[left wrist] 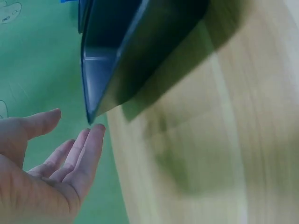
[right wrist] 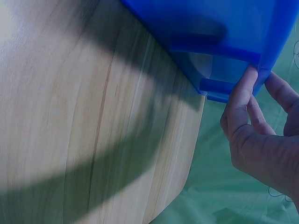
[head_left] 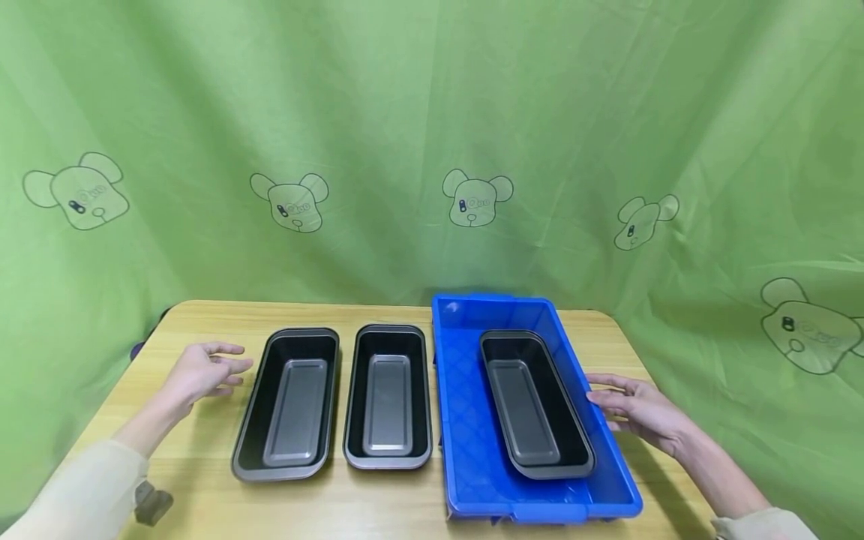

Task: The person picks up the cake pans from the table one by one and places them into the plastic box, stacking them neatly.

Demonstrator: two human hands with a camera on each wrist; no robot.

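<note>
The left sleeve point(head_left: 81, 491) and right sleeve point(head_left: 763, 525) run off the head view at eight and four o'clock, and the bear-print lettering point(head_left: 478, 202) is too small to read. At twelve o'clock the left wrist view crops a dark pan point(left wrist: 154, 46); whether the right hand point(head_left: 637, 411) truly grips the blue tray point(head_left: 466, 420) I cannot quite tell

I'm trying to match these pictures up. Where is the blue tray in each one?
Head: the blue tray is right of centre, lower half, with a dark pan in it.
Left wrist: only a blue sliver at the top edge, left of centre, likely the tray.
Right wrist: its outer side fills the upper right.
Shared landmark: the wooden table.
</note>
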